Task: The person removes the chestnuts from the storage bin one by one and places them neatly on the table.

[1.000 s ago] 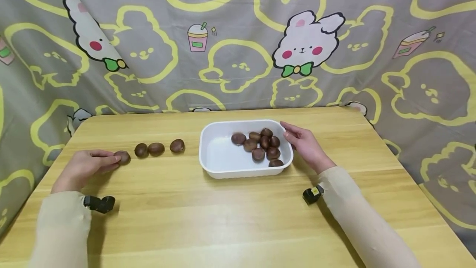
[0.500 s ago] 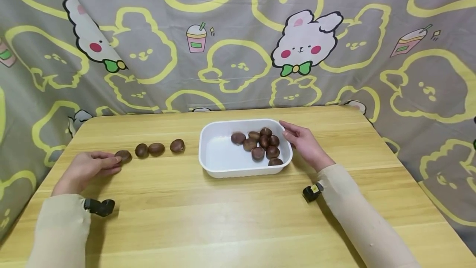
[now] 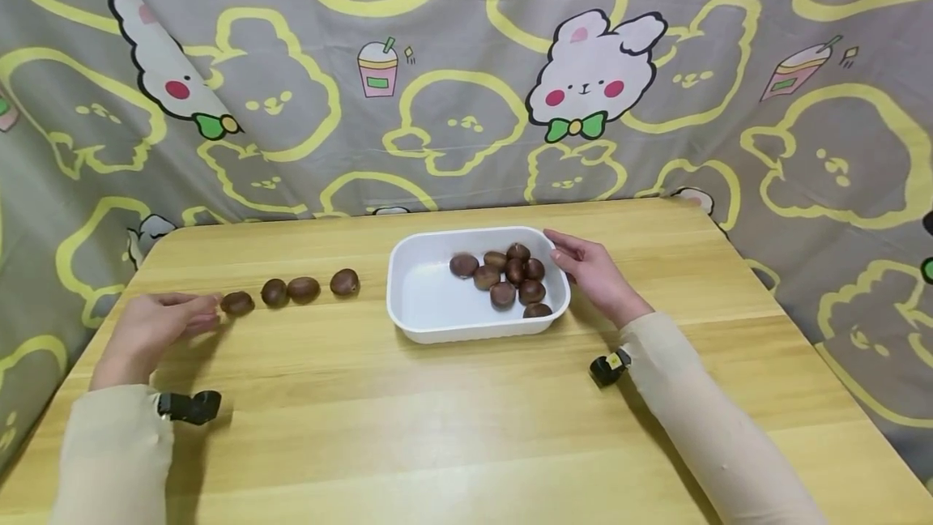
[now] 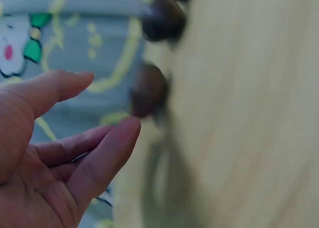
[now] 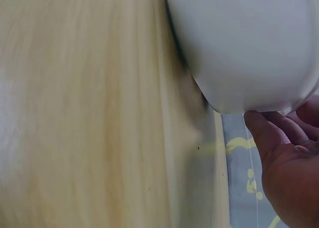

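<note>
My left hand (image 3: 156,326) is beside the leftmost chestnut (image 3: 236,304) of a short row on the table. In the left wrist view, the thumb and fingers are spread apart with nothing between them, and one fingertip is close to or touching that chestnut (image 4: 149,90). Further along the row lie three brown chestnuts, the farthest right one (image 3: 345,283) set a little apart. A white plastic tray (image 3: 423,326) holds several chestnuts (image 3: 503,295) in its right half. My right hand (image 3: 601,278) holds the tray's right end, thumb at the rim and fingers against the outer wall (image 5: 249,48).
The wooden table (image 3: 437,428) reaches back to a grey patterned curtain (image 3: 452,120), which also hangs at both sides. Each wrist bears a small black camera, the left one (image 3: 191,407) low over the table.
The left hand has let go of the leftmost chestnut and drawn slightly left, leaving it at the row's end. The right hand stays at the tray. The head view has shifted slightly.
</note>
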`<state>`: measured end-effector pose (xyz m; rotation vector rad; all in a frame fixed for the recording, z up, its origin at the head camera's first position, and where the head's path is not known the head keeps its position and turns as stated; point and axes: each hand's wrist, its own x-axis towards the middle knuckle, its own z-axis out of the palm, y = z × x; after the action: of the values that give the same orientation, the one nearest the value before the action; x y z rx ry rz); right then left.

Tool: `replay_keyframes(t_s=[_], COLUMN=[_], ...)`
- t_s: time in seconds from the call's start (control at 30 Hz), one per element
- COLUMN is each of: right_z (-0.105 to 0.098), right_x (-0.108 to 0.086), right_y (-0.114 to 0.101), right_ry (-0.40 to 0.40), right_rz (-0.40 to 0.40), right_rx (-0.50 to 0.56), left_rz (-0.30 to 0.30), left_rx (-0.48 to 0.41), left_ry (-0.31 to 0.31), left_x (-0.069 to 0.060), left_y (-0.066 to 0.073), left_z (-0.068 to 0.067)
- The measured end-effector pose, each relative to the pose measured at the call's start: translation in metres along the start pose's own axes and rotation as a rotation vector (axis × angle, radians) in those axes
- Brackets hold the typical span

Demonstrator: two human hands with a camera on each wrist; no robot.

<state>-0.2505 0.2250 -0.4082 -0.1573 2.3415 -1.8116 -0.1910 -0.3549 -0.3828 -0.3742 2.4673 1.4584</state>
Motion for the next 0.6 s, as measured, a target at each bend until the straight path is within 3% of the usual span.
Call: replay_keyframes(t_s=[0.1, 0.23, 0.4, 0.47, 0.6], right_z=[0.000, 0.000, 0.000, -0.001, -0.001], right_x=[0.002, 0.003, 0.002, 0.002, 0.002], right_y=[-0.002, -0.003, -0.003, -0.002, -0.002], right_ry=[0.001, 0.000, 0.001, -0.001, -0.005], right_rz=[-0.001, 0.011, 0.010, 0.008, 0.006], right_rx=[0.000, -0.011, -0.012, -0.008, 0.005], left_rz=[0.026, 0.088, 0.225, 0.291, 0.386], left_rx=[0.037, -0.020, -0.327, -0.386, -0.244], left_ry=[0.075, 0.123, 0.096, 0.054, 0.009], left_x=[-0.004, -0.009, -0.014, -0.016, -0.019], left_y=[0.018, 0.047, 0.080, 0.092, 0.116], left_z=[0.004, 0.014, 0.032, 0.043, 0.073])
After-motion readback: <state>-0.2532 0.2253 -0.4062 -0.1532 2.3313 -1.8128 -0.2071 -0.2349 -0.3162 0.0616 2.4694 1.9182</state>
